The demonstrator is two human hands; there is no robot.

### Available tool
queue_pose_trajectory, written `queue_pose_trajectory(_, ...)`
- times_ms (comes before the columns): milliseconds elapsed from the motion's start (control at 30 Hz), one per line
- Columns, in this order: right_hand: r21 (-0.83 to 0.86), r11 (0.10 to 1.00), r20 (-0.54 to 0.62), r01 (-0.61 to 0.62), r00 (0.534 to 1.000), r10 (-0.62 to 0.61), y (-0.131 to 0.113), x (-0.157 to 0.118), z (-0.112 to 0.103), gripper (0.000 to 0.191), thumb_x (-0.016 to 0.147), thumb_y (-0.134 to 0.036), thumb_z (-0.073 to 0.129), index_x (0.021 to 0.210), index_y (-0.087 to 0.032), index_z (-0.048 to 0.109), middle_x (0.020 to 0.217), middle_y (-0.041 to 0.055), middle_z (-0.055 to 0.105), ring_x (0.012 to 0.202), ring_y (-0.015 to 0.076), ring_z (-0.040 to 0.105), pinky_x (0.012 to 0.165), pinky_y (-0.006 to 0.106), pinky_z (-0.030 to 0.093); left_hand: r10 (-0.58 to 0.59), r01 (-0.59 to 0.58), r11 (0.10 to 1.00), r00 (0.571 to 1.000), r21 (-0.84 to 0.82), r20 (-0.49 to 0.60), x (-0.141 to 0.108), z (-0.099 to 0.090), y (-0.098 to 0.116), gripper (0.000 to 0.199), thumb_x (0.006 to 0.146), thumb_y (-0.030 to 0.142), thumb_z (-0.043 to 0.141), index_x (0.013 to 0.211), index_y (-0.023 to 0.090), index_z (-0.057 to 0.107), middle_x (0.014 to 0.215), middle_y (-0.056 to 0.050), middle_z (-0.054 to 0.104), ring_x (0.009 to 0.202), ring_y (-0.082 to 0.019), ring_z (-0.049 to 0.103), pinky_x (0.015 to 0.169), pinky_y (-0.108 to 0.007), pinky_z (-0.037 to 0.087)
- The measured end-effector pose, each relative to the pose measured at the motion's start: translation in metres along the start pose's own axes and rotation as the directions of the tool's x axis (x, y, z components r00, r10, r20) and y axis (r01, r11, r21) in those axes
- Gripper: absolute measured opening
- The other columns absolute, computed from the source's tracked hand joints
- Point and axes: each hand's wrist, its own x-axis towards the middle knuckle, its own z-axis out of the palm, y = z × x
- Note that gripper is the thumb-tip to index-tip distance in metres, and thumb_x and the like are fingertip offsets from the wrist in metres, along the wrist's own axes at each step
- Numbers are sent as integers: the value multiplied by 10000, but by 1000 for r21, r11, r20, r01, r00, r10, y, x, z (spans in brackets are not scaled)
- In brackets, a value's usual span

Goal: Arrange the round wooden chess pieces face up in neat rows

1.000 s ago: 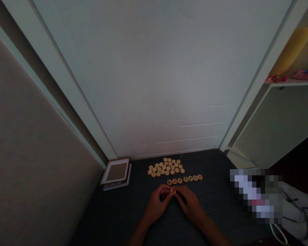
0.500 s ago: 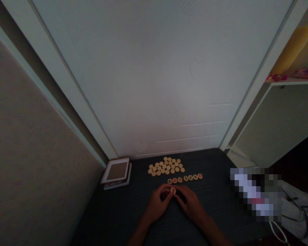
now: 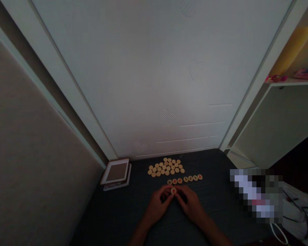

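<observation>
A round xiangqi piece [image 3: 173,191] with a red character is pinched between the fingers of both my hands. My left hand [image 3: 156,204] grips it from the left, my right hand [image 3: 192,203] from the right, with the fingertips meeting around its rim. Just beyond my fingers lies a row of several face-up pieces [image 3: 190,178], some marked in black and some in red. Farther back, several pale pieces [image 3: 167,173] lie in a close cluster, their tops showing no marks that I can make out.
Under it all is a dark table [image 3: 113,212], set against a white panel [image 3: 143,85] with embossed hearts. An open box [image 3: 115,171] sits at the back left. On the right are a pixelated object [image 3: 254,194] and a white cable [image 3: 278,232].
The held piece has turned a little between my fingers, and its red character shows more fully. Both hands stay in nearly the same place; the row and the cluster look unchanged.
</observation>
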Motion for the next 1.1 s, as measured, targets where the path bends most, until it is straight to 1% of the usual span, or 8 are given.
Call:
queue_pose_trajectory(100, 28, 999, -5, -45, 999, 45, 0, 0, 0, 227, 993, -367, 552, 1154, -262, 672, 1034, 55, 737, 928, 209, 706, 836, 327, 590, 19, -19, 1000, 1000, 16, 8, -1, 2, -2, 284, 911, 364, 646, 1174, 276, 706, 983, -21, 782, 833, -199, 684, 761, -291, 518)
queue_pose_trajectory(200, 41, 994, -12, -98, 995, 99, 3, -1, 2, 217, 976, -421, 580, 1041, -249, 694, 924, 33, 741, 806, 186, 708, 741, 282, 587, 37, -38, 998, 999, 49, 9, -3, 4, -4, 270, 910, 358, 652, 1164, 291, 714, 994, -17, 779, 842, -204, 683, 778, -297, 520)
queue_pose_trajectory(333, 33, 991, -11, -126, 992, 127, 10, -3, 5, 246, 954, -469, 603, 968, -241, 694, 836, 18, 733, 732, 180, 697, 676, 270, 568, 50, -52, 996, 998, 79, 24, -6, 5, -4, 253, 903, 352, 666, 1146, 305, 722, 1036, -17, 776, 858, -211, 687, 807, -309, 526)
queue_pose_trajectory(433, 22, 990, -14, -139, 990, 140, 12, -4, 5, 254, 963, -472, 586, 960, -243, 699, 842, 16, 735, 745, 183, 697, 685, 277, 557, 52, -54, 995, 998, 88, 18, -6, 5, -5, 244, 906, 350, 662, 1139, 308, 724, 1023, -15, 776, 859, -213, 689, 817, -314, 528)
queue_pose_trajectory(600, 31, 988, 11, -150, 989, 150, 7, -2, 2, 262, 990, -449, 545, 970, -243, 705, 871, 26, 742, 797, 191, 699, 738, 292, 544, 45, -46, 994, 999, 99, 13, -5, 6, -4, 247, 909, 367, 661, 1138, 299, 726, 983, -14, 776, 847, -206, 685, 814, -304, 525)
queue_pose_trajectory(800, 65, 984, 13, -163, 987, 162, 1, 0, -1, 249, 1004, -409, 523, 1032, -243, 705, 962, 41, 752, 885, 196, 705, 815, 293, 543, 46, -46, 994, 999, 96, 5, -5, 5, 2, 254, 942, 401, 616, 1143, 285, 721, 941, -7, 772, 812, -184, 669, 760, -277, 514)
queue_pose_trajectory(967, 90, 982, 22, -166, 986, 165, -4, 1, -2, 215, 984, -398, 561, 1061, -261, 708, 962, 22, 758, 841, 181, 710, 772, 275, 550, 27, -27, 995, 1000, 97, -7, -4, 3, 2, 278, 934, 378, 629, 1180, 277, 711, 999, -15, 780, 838, -188, 678, 777, -283, 515)
queue_pose_trajectory(1100, 84, 981, 17, -176, 984, 175, -3, 1, -1, 218, 962, -423, 591, 1030, -259, 718, 930, 16, 758, 810, 176, 707, 744, 267, 547, 36, -38, 996, 999, 82, 17, -3, 3, 0, 279, 932, 357, 632, 1187, 273, 707, 1022, -18, 779, 851, -188, 686, 784, -281, 521)
